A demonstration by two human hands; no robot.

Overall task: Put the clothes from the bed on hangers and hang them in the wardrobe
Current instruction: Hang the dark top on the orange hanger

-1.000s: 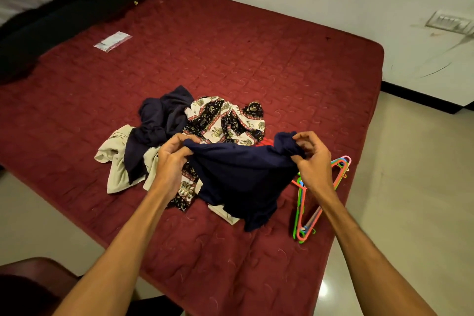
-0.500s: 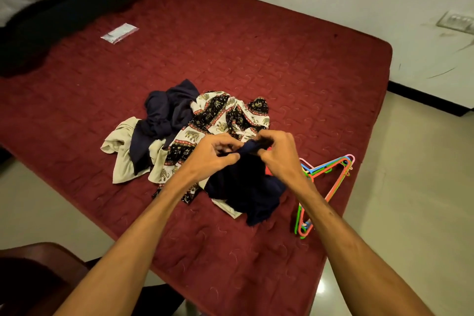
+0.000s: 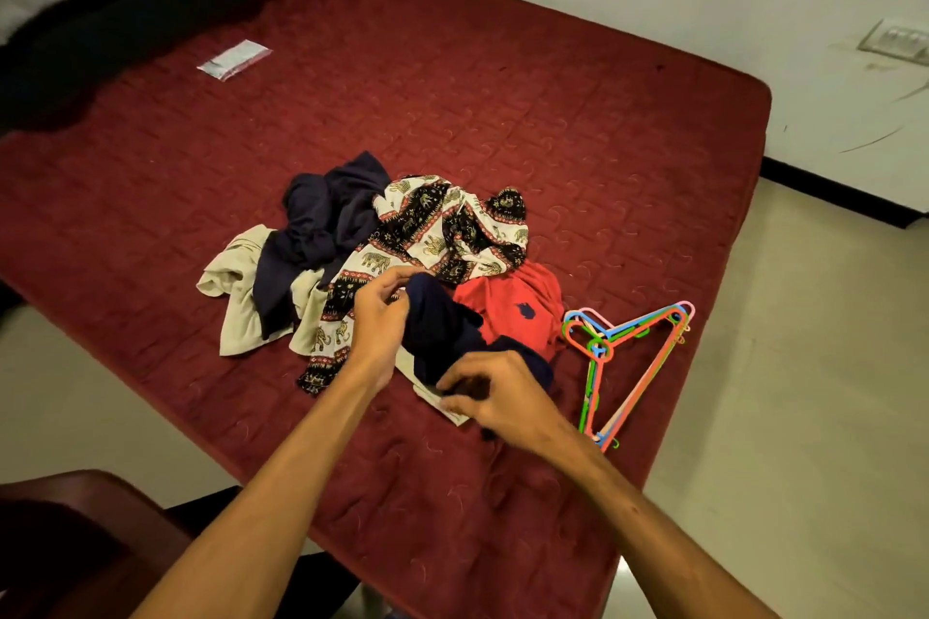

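Observation:
A pile of clothes lies on the dark red bed (image 3: 553, 116). Both hands grip a navy garment (image 3: 442, 332) at the pile's near edge. My left hand (image 3: 379, 317) pinches its upper end; my right hand (image 3: 495, 392) pinches its lower end, close to the mattress. Behind it lie a red shirt with a navy logo (image 3: 518, 312), an elephant-print cloth (image 3: 432, 226), another navy piece (image 3: 327, 226) and a beige garment (image 3: 241, 282). A bundle of coloured plastic hangers (image 3: 628, 357) lies to the right, near the bed's edge. No wardrobe is in view.
A small clear packet (image 3: 234, 59) rests far back on the left of the bed. Dark bedding (image 3: 125, 35) lines the headboard side. A dark wooden chair (image 3: 75, 543) stands at bottom left. Tiled floor (image 3: 804, 417) runs along the bed's right side, below a white wall.
The spread navy garment was gathered between both hands, then my right hand dropped toward me to its lower end. The red shirt is now uncovered.

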